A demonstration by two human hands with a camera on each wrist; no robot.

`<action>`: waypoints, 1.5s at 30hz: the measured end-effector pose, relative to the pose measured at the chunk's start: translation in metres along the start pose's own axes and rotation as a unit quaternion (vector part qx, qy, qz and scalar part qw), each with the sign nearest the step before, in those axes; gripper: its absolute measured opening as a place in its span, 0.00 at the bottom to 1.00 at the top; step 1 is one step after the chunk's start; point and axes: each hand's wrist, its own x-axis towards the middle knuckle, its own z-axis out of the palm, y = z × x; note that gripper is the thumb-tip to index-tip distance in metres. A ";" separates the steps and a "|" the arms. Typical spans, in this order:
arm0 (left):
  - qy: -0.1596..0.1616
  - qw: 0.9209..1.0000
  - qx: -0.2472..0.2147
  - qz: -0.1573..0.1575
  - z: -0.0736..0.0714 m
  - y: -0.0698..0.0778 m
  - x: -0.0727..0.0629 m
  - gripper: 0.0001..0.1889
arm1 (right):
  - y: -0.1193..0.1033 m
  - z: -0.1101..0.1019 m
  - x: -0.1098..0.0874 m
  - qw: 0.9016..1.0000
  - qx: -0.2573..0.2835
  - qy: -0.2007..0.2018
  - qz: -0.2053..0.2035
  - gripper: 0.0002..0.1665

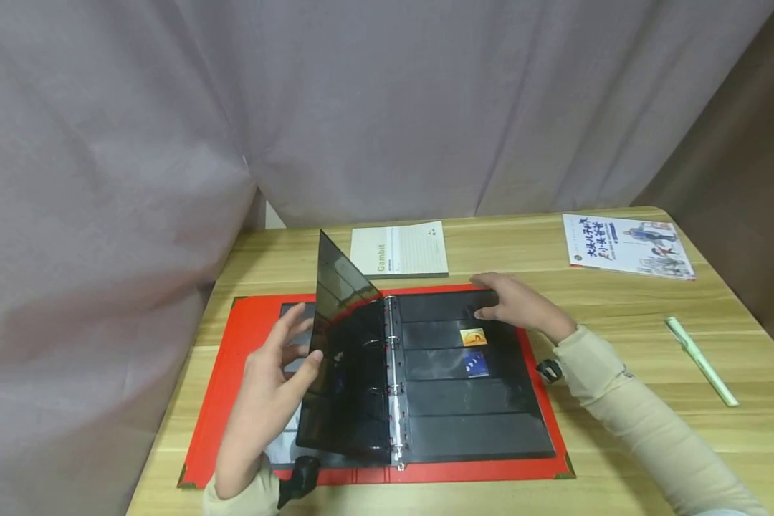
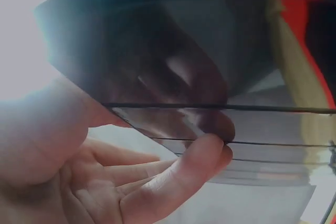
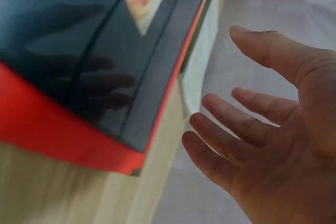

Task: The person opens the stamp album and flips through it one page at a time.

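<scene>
A red ring binder (image 1: 214, 390) lies spread on the table, with black pocket pages on both sides of its metal rings (image 1: 395, 401). My left hand (image 1: 264, 390) pinches the outer edge of one raised black page (image 1: 351, 387), thumb on its near face; the page stands tilted up from the rings. In the left wrist view the thumb presses the glossy page (image 2: 262, 87). Over the top right corner of the right-hand page (image 1: 471, 437) is my right hand (image 1: 522, 304), fingers spread, holding nothing. That page's pockets hold a small orange-yellow stamp-like picture (image 1: 473, 337) and a blue one (image 1: 475, 364).
Behind the binder lies a pale notebook (image 1: 413, 249) marked Gambit. A white illustrated booklet (image 1: 628, 247) rests at the back right, and a light green pen (image 1: 701, 362) lies nearer on the right. Grey curtain (image 1: 387, 107) hangs along the table's back edge.
</scene>
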 end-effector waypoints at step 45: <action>0.012 0.985 -0.046 -0.167 -0.041 -0.098 -0.029 0.29 | 0.023 0.020 -0.019 0.995 -0.041 -0.046 0.074 0.65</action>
